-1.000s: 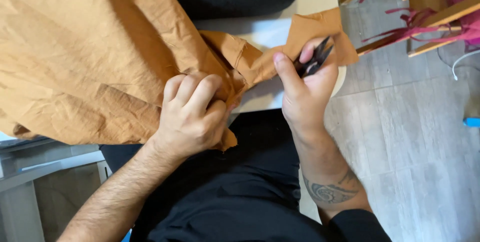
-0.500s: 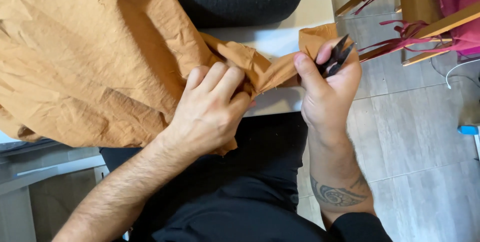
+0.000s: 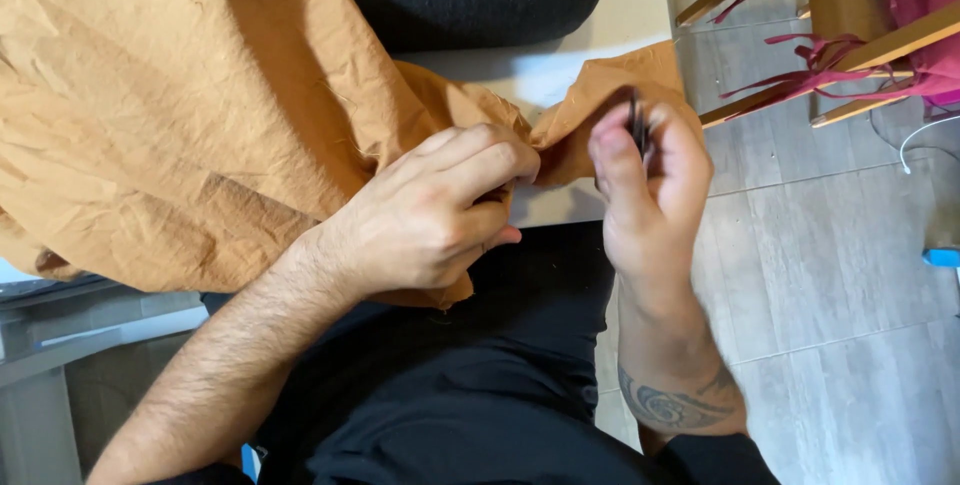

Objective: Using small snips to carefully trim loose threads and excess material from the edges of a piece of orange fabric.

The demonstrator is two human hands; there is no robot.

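Across the lap and the table's near edge lies the orange cloth (image 3: 200, 115), its narrow strip pinched in the closed fingers of the left hand (image 3: 440, 210). Just right, the right hand (image 3: 645, 185) grips small dark scissors (image 3: 637, 125) at the strip, blurred; how far any cut has gone I cannot tell, and most of the cloth looks whole

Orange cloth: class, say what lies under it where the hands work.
Under the orange cloth a pale tabletop shows between the left hand and right hand. Further left the cloth covers whatever lies beneath.

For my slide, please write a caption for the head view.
Left hand pinches orange cloth; right hand holds a dark tool.
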